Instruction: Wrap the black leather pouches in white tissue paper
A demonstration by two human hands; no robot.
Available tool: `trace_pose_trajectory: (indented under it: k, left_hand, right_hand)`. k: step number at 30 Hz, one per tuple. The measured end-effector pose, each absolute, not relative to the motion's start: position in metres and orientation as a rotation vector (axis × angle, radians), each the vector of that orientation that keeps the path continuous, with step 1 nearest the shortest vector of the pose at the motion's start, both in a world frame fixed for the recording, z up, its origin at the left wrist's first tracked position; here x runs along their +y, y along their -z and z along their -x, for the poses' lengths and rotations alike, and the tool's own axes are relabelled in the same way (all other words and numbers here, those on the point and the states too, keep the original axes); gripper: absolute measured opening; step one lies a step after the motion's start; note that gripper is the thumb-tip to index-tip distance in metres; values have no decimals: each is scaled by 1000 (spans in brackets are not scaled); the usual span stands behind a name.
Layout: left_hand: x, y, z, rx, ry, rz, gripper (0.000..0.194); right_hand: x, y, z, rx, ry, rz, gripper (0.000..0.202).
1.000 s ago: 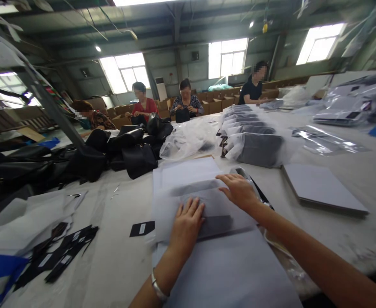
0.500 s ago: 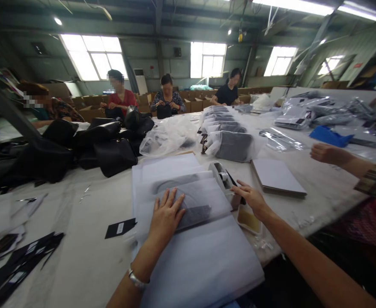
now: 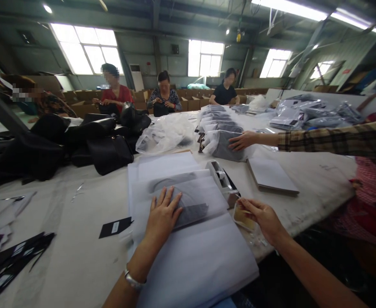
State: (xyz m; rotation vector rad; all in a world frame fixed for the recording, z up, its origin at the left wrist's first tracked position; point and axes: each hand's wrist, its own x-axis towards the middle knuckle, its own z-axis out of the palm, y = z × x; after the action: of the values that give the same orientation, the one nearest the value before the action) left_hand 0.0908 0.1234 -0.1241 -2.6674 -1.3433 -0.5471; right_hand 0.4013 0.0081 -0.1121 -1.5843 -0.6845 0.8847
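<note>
My left hand (image 3: 164, 214) lies flat with spread fingers on thin white paper (image 3: 215, 188), folded over a dark bag (image 3: 192, 212) that shows through it. Under them is a stack of white sheets (image 3: 201, 261). Just right of the paper stands a tape dispenser (image 3: 222, 182). My right hand (image 3: 263, 216) is at its near end, thumb and fingers pinched together; what they hold is too small to make out. Below those fingers sits a small tray (image 3: 244, 217) with something yellowish in it.
Black bags (image 3: 111, 152) are piled at the left, and black tags (image 3: 115, 227) lie nearer. Wrapped grey bags (image 3: 222, 124) stand in a row beyond the dispenser, touched by another person's hand (image 3: 244, 140). A board stack (image 3: 273, 176) is at the right. Several people sit across the table.
My right hand has moved toward me along the dispenser, and its fingers have closed. The other person's arm has reached in from the right to the grey bags. My left hand stays on the paper.
</note>
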Motion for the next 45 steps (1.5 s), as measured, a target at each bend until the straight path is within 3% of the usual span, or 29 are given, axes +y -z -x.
trace_pose_trajectory:
  k: [4, 11, 17, 24, 32, 38, 42, 45]
  left_hand:
    - [124, 125, -91, -1346, 533, 2670, 46]
    - [124, 123, -90, -1342, 559, 2668, 46]
    - [124, 124, -90, -1338, 600, 2674, 46]
    - [125, 124, -89, -1349, 582, 2673, 46]
    - [126, 126, -88, -1332, 616, 2691, 47]
    - [127, 128, -86, -1330, 650, 2705, 46]
    - [127, 130, -86, -1324, 683, 2705, 46]
    - [127, 130, -86, -1319, 679, 2703, 46]
  right_hand:
    - [14, 117, -418, -803, -911, 1673, 45]
    - [32, 96, -446, -1370, -609, 1918, 25]
    - [28, 92, -443, -1152, -884, 1882, 39]
    - [31, 96, -444, -1322, -553, 1994, 30]
    - [35, 90, -445, -1262, -675, 2011, 33]
    - [31, 91, -436, -1296, -519, 2054, 31]
    - [24, 94, -428, -1156, -691, 1983, 40]
    - [21, 96, -432, -1235, -564, 2069, 38]
